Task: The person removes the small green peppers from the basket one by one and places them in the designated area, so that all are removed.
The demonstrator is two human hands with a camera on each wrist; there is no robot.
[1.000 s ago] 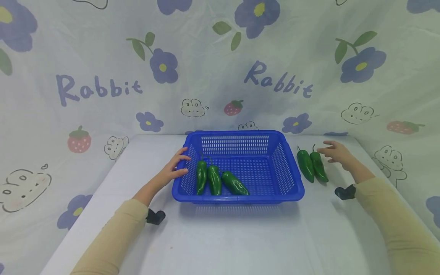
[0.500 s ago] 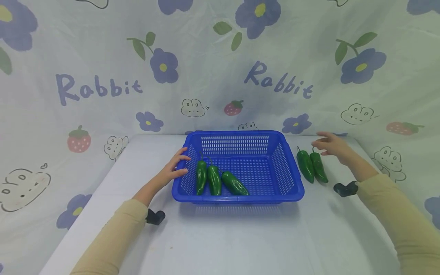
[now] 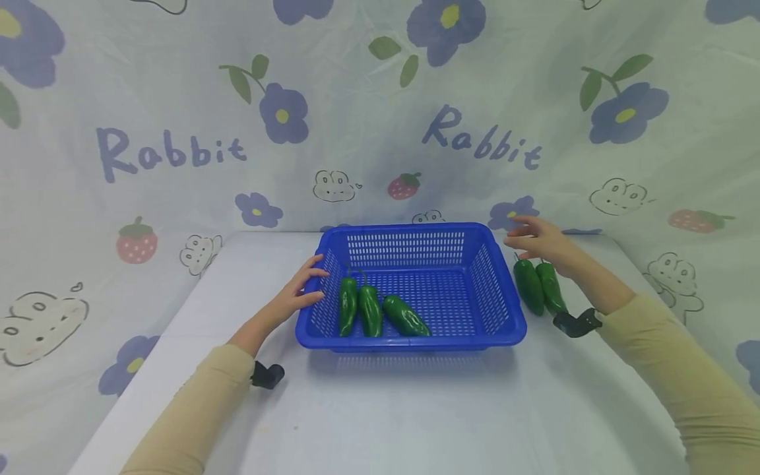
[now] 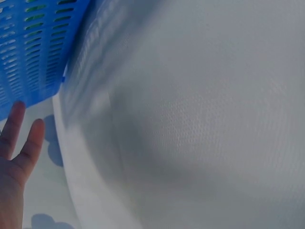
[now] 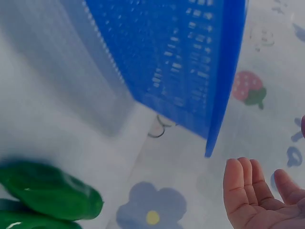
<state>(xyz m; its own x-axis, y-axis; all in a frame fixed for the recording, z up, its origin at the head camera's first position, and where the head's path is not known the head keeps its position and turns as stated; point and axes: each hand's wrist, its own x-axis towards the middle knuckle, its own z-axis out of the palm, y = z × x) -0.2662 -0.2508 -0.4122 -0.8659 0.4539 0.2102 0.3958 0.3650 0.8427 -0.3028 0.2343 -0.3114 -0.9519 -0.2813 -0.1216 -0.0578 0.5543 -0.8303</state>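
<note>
Basket [image 3: 411, 342] looks light, stiff, best held by end rims [image 3: 506, 284]; left hand [image 3: 291, 297] and right hand [image 3: 546, 244], loosely spread beside it, grip nothing.

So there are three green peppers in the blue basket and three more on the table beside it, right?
Not quite: the head view shows only two green peppers on the table beside the blue basket. The three peppers inside are right.

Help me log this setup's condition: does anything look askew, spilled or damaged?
No clear spill or damage. Slightly askew: the rightmost green pepper in the blue basket slants away from its two roughly parallel neighbors. A small speck marks the white tabletop.
</note>
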